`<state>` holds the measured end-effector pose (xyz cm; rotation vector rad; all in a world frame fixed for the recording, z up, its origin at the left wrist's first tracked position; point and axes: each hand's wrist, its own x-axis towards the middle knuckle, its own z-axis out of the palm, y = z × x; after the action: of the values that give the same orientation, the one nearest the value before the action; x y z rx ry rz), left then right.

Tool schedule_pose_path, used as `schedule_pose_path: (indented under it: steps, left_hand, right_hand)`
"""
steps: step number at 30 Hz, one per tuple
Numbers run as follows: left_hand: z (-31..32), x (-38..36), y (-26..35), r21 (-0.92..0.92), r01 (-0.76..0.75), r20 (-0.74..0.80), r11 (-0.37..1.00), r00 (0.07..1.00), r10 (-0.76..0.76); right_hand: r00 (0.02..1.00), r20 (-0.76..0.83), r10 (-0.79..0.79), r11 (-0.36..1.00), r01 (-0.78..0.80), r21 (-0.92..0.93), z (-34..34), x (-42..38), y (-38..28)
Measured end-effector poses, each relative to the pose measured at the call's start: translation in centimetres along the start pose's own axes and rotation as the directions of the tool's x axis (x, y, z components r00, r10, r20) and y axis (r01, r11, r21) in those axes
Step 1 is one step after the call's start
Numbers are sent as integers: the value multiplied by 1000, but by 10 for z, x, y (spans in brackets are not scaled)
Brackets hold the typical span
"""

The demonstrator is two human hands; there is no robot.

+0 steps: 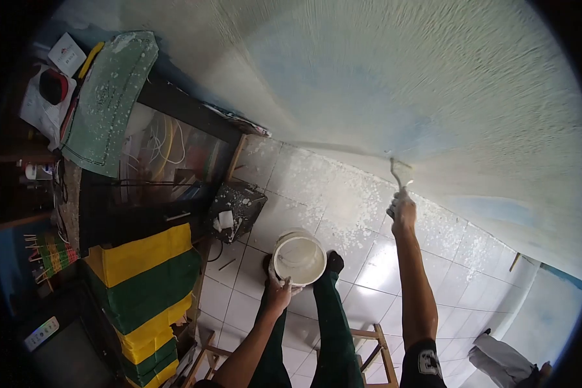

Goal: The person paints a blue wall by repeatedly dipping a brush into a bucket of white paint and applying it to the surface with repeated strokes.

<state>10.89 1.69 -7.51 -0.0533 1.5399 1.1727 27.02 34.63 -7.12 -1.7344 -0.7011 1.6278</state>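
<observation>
My right hand (pixel 403 210) is closed around the handle of a wide paintbrush (pixel 402 171), its arm stretched forward. The brush head is against or very near the lower part of the wall (pixel 343 84), which is coated in pale paint with bluish patches showing. My left hand (pixel 279 294) grips the near side of a white bucket (pixel 301 235), held between my legs. Whitish paint seems to be inside, though its level is hard to make out. Both hands carry paint smears.
White floor tiles (pixel 291 210) are heavily spattered along the wall. A black box (pixel 236 210) and a dark glass-fronted cabinet (pixel 187 129) stand at left, near yellow-and-green cloth (pixel 152 265). Wooden stool parts (pixel 385 362) are near my legs. Grey cloth (pixel 501 359) lies at lower right.
</observation>
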Motion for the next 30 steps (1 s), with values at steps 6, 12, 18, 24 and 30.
schedule_pose_path:
  steps: [6, 12, 18, 24, 30]
  left_hand:
    - [-1, -3, 10, 3, 0, 75, 1000, 997, 0]
    - [-5, -1, 18, -8, 12, 81, 1000, 997, -11]
    - [-21, 6, 13, -64, 75, 81, 995, 994, -69]
    - [-34, 8, 11, -52, 104, 12, 993, 995, -104]
    - [-43, 4, 1, -30, 112, -22, 993, 993, -113]
  right_hand:
    - [937, 83, -340, 939, 334, 81, -4, -164, -119]
    - [826, -61, -560, 812, 562, 159, 26, -185, -151]
    - [829, 55, -556, 802, 519, 295, 58, -42, -41]
    - [999, 37, -1, 997, -2, 75, 36, 51, 130]
    - [977, 9, 214, 974, -214, 71, 16, 96, 130]
